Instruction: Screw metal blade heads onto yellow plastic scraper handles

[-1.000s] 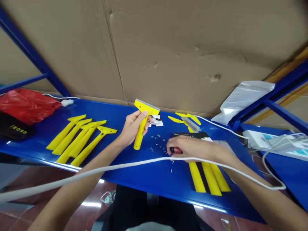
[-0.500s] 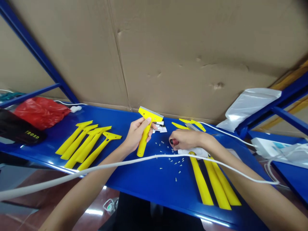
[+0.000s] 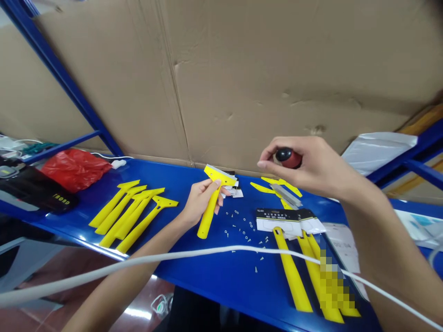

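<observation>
My left hand [image 3: 204, 198] grips a yellow scraper [image 3: 208, 212] by the upper handle, its head with the metal blade pointing up and away. Raised above the right part of the table, my right hand [image 3: 304, 161] is closed around a screwdriver [image 3: 290, 157]; only the rounded black and red handle shows. Small screws and nuts [image 3: 247, 226] lie scattered between the hands. Beyond my left hand, printed cards [image 3: 237, 191] are partly hidden. Below the right hand are loose yellow pieces [image 3: 262, 188] and grey metal strips [image 3: 287, 194].
Several yellow scraper handles [image 3: 133, 212] lie at the left of the blue table [image 3: 194, 272]. More yellow scrapers [image 3: 294, 276] with cards [image 3: 277, 220] lie at the right. A white cable [image 3: 166, 256] crosses in front. Further left are a red bag [image 3: 74, 168] and black case [image 3: 38, 193].
My right hand has lifted from the screws, up and to the right, with the screwdriver in it. My left hand still holds the scraper. The view has shifted slightly.
</observation>
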A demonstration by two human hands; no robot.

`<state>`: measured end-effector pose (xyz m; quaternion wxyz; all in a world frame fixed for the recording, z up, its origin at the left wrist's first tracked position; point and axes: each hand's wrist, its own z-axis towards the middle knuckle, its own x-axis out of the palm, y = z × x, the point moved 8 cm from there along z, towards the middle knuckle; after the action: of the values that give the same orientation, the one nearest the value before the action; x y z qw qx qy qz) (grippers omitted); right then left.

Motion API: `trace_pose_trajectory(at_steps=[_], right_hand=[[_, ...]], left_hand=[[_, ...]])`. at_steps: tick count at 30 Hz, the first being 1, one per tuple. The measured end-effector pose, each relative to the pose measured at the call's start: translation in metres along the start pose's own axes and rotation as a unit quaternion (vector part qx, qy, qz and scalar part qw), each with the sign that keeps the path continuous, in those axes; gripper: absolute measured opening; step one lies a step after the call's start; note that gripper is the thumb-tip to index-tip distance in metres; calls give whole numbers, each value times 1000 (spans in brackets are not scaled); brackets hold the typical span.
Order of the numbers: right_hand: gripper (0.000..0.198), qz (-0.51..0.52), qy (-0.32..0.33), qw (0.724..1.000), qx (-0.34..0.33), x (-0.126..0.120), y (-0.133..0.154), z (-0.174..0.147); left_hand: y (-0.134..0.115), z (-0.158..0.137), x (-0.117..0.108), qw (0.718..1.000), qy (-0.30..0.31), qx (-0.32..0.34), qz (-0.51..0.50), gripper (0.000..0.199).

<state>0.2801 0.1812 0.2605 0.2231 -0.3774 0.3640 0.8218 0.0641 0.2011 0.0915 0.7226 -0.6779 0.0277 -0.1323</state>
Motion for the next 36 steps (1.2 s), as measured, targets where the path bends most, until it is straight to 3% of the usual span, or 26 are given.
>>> trace_pose_trajectory(at_steps=[2, 7, 16, 19, 23, 29, 32, 36], right_hand=[[15, 10, -6, 1000, -19, 0, 8, -1], [7, 39, 34, 997, -56, 36, 8, -2], [7, 66, 45, 996, -51, 79, -9, 4], [7, 93, 51, 994, -29, 90, -11, 5], [6, 114, 63, 990, 49, 98, -18, 7], [11, 177, 106, 968, 140, 110, -37, 9], [14, 205, 118, 958, 160, 113, -44, 8], [21, 184, 91, 966, 156, 108, -52, 9]], left_hand=[[0, -1, 1, 1000, 1, -1, 9, 51], [-3, -3, 5, 1000, 0, -1, 17, 51], [-6, -6, 12, 1000, 3, -9, 15, 52], [-5, -7, 13, 1000, 6, -13, 10, 53], [-4, -9, 15, 1000, 6, -25, 10, 52], [3, -9, 17, 999, 16, -45, 15, 49], [5, -9, 16, 999, 21, -41, 15, 45], [7, -8, 15, 999, 30, -39, 20, 45]])
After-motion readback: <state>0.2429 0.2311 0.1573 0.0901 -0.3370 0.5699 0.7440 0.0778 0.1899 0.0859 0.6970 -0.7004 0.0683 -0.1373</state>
